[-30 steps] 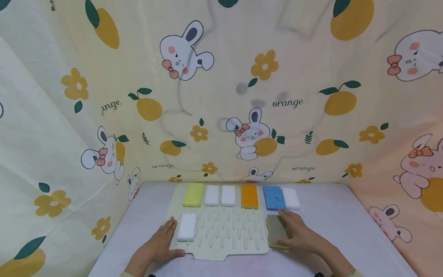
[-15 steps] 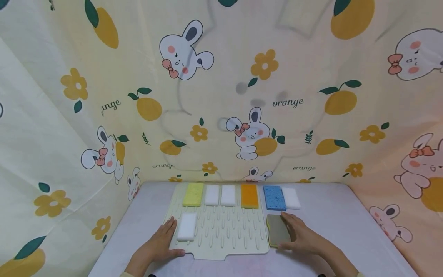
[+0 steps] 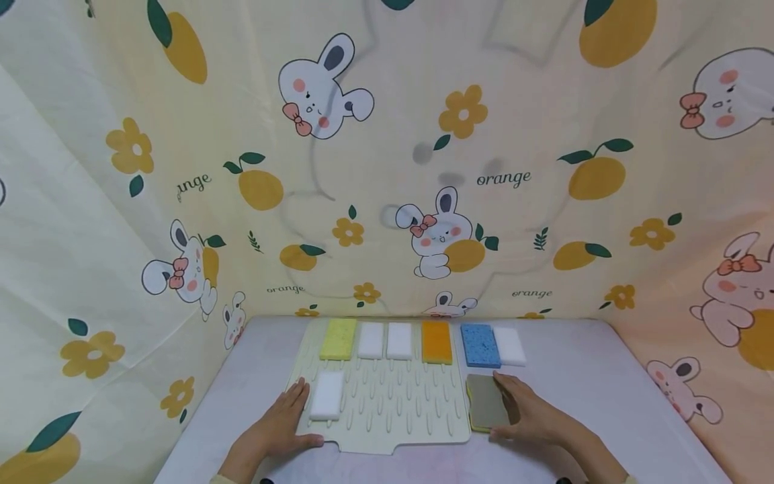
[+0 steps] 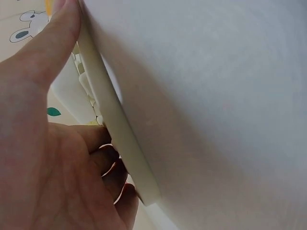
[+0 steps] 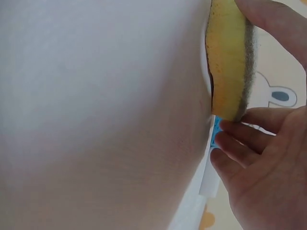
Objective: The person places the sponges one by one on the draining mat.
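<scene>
Nearest, the left hand (image 3: 275, 433) lies flat on the table (image 3: 605, 403) with its fingers straight, the fingertips resting on the near left corner of the cream ridged mat (image 3: 393, 410) and the thumb laid along the mat's front edge; it holds nothing. The right hand (image 3: 532, 413) rests beside the scouring sponge (image 3: 486, 401), which lies on the table just off the mat's right edge, grey side up and yellow underneath; in the right wrist view the thumb (image 5: 276, 24) and a fingertip (image 5: 252, 122) pinch that sponge by its two ends. Over the last second the hand has slid off the top of the sponge toward its right side, so more of the grey face shows; the sponge itself has barely shifted, which suggests the grip is being settled rather than a lift begun.

On the mat, close to the left hand, lies one white sponge (image 3: 327, 395); along the mat's far edge sit a yellow sponge (image 3: 338, 339), two more white ones (image 3: 371, 340) (image 3: 399, 340) and an orange sponge (image 3: 437, 341); off the mat, beyond the right hand, are a blue sponge (image 3: 480, 345) and a fourth white one (image 3: 510, 346). That makes eight sponges: four white, one each of yellow, orange, blue and grey-topped; one mat. Behind hangs a cloth (image 3: 387, 154) printed with rabbits and oranges.
</scene>
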### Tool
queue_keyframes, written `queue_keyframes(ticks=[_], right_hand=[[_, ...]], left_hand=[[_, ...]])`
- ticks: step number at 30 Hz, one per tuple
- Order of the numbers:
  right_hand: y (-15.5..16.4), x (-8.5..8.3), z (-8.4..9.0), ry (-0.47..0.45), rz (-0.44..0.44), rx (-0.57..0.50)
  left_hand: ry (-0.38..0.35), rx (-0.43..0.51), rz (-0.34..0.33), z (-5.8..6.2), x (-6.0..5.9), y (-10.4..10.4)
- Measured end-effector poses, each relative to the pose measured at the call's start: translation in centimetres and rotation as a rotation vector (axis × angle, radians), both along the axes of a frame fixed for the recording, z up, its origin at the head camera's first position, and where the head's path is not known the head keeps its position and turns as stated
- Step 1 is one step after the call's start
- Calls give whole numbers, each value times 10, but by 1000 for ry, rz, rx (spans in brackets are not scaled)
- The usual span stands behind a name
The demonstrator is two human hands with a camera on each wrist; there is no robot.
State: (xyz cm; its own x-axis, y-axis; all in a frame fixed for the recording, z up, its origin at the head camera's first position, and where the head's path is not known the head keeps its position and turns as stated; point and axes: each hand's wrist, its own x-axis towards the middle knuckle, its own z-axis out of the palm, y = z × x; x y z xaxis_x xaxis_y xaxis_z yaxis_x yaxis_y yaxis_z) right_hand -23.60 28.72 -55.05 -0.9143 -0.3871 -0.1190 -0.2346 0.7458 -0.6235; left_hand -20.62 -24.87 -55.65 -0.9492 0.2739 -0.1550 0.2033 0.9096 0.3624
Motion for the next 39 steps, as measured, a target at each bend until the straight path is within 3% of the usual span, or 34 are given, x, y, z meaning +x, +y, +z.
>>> queue_keyframes(ticks=[15, 27, 39], right_hand=[[0, -1, 1, -11, -78, 14], [-7, 1, 1, 201, -2, -18], [-29, -1, 0, 236, -2, -51]], left_hand=[[-34, -29, 38, 0, 0, 2], [-34, -25, 35, -4, -3, 0], [-37, -31, 34, -4, -3, 0]])
